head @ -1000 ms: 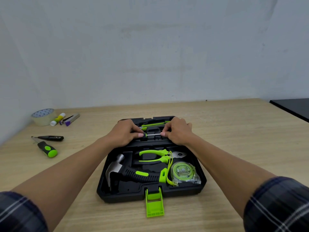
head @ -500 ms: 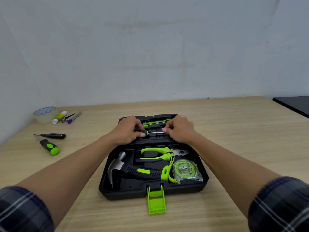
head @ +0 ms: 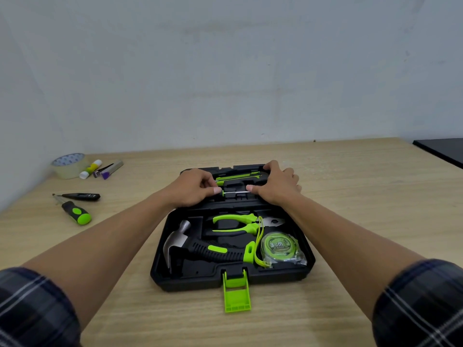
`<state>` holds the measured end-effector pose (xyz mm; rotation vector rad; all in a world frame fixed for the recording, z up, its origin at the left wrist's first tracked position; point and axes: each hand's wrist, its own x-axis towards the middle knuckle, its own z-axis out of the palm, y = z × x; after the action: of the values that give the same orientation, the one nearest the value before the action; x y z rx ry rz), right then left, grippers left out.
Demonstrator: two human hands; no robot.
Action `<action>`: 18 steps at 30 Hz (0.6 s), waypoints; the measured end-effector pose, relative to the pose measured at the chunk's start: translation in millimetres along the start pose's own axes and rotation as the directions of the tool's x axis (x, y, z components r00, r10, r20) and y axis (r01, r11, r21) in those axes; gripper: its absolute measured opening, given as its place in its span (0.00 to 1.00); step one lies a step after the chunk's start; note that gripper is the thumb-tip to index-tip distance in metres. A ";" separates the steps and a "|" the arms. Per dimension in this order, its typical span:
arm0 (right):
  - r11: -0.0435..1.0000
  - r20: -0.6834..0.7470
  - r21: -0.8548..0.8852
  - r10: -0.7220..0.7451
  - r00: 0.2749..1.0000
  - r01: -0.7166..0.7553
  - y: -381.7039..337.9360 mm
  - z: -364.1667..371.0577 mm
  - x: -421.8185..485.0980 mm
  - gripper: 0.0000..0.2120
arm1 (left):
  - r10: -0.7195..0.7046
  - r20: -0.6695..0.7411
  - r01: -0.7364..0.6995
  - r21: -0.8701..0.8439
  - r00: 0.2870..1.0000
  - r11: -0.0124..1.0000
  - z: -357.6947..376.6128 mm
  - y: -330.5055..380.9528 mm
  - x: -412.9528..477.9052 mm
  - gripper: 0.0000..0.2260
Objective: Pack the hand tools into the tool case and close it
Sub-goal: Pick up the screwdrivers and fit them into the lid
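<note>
The black tool case (head: pixel 160 269) lies open on the wooden table, its green latch (head: pixel 236 294) hanging over the near edge. In its near half lie a hammer (head: pixel 200 249), green pliers (head: pixel 238 222) and a green tape measure (head: pixel 279 246). A green utility knife (head: pixel 238 176) sits in the far half. My left hand (head: pixel 193 187) and my right hand (head: pixel 278 186) press on the two ends of a small screwdriver (head: pixel 235 192) laid across the far half; its handle is hidden under my left fingers.
Left of the case lie a green-and-black screwdriver (head: pixel 76 212) and a black tester pen (head: pixel 80 196). At the far left stand a tape roll (head: pixel 69 165), a glue stick (head: pixel 90 169) and a staple box (head: pixel 110 169). A dark surface (head: pixel 443 150) borders the table's right end.
Both hands stay on the small screwdriver; my right fingers have spread further over the case's far right edge. The view has shifted slightly.
</note>
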<state>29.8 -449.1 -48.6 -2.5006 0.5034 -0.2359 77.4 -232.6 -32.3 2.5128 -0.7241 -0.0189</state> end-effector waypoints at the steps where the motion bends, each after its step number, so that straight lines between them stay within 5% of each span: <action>1: 1.000 0.008 0.004 0.002 1.000 -0.002 0.8 0.5 0.3 0.33 | -0.006 -0.011 0.006 -0.010 1.000 1.000 0.5 -1.5 0.2 0.05; 14: 0.999 0.006 -0.035 0.003 1.000 -0.003 -0.6 2.0 -0.6 0.34 | -0.157 -0.211 0.170 0.048 0.965 0.984 10.2 -3.7 -10.3 0.04; 18: 0.999 0.011 -0.038 0.002 1.000 -0.002 -2.6 0.5 -3.1 0.33 | -0.216 -0.380 0.255 0.054 0.899 0.965 5.5 -9.4 -23.3 0.03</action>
<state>27.9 -445.6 -47.6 -2.5368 0.5106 -0.2136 61.3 -216.8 -44.5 2.5794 -0.2691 0.4086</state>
